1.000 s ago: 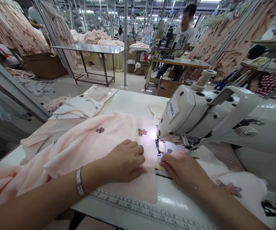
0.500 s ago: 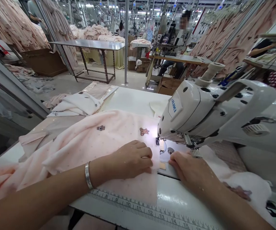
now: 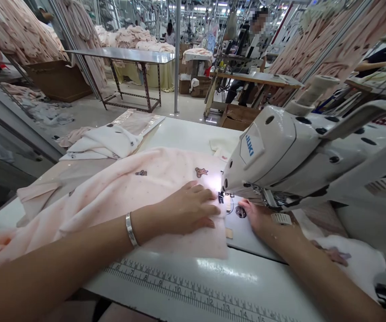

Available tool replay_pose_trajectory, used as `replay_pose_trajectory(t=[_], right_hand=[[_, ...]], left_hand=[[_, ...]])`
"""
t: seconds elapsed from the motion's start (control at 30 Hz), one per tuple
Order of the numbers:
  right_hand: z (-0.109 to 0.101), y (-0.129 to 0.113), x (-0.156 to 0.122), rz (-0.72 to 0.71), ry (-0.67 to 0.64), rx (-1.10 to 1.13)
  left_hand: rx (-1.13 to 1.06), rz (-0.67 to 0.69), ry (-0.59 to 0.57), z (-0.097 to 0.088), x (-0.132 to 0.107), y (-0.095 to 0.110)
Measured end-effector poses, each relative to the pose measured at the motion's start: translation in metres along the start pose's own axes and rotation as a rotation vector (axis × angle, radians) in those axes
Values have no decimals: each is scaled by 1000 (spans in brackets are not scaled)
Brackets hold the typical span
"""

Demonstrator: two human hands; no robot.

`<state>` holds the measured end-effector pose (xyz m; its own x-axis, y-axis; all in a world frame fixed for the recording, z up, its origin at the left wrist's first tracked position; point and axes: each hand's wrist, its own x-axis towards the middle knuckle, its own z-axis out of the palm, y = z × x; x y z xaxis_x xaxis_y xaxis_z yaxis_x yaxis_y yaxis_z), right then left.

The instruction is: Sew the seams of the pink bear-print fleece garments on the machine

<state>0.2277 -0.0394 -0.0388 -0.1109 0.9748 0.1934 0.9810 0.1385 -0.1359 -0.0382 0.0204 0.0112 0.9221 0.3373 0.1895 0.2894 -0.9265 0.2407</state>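
Note:
A pale pink fabric piece [image 3: 119, 188] with small bear prints lies across the white sewing table [image 3: 186, 134]. My left hand [image 3: 186, 208] lies flat on the fabric, fingers stretched out toward the needle, with a silver bracelet on the wrist. My right hand [image 3: 263, 219] rests by the presser foot [image 3: 224, 199] under the head of the white JUKI sewing machine [image 3: 280, 152]; its fingertips are partly hidden by the machine. A small tan label [image 3: 229, 233] lies on the machine bed beside the fabric's edge.
Folded white and pink pieces [image 3: 105, 141] are stacked at the table's far left. A ruler strip [image 3: 193, 295] runs along the near edge. White fabric [image 3: 357, 264] lies at the right. Beyond, a metal table [image 3: 125, 56], a seated person [image 3: 253, 40], and hanging pink garments.
Both hands have slid forward toward the needle, pushing the pink fabric with them. The right hand has gone further under the machine head. The camera has moved closer.

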Motion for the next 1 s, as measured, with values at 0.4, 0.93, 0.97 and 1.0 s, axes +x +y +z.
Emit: replay_pose_trajectory(t=[0.4,0.93,0.97,1.0], right_hand=[[1,-2,1,44,-29,-34],[-36,-57,-6,-47,-109,161],[-35,-59,-6,-60,-110,178],[-34,-58,-7,-70,-106,194]], left_hand=[[62,53,85,3,16,-9],[-146,-104,91,-8,-57,99],[-197,-118,113,-11,-41,91],[-200,-148,122,-13,-26,80]])
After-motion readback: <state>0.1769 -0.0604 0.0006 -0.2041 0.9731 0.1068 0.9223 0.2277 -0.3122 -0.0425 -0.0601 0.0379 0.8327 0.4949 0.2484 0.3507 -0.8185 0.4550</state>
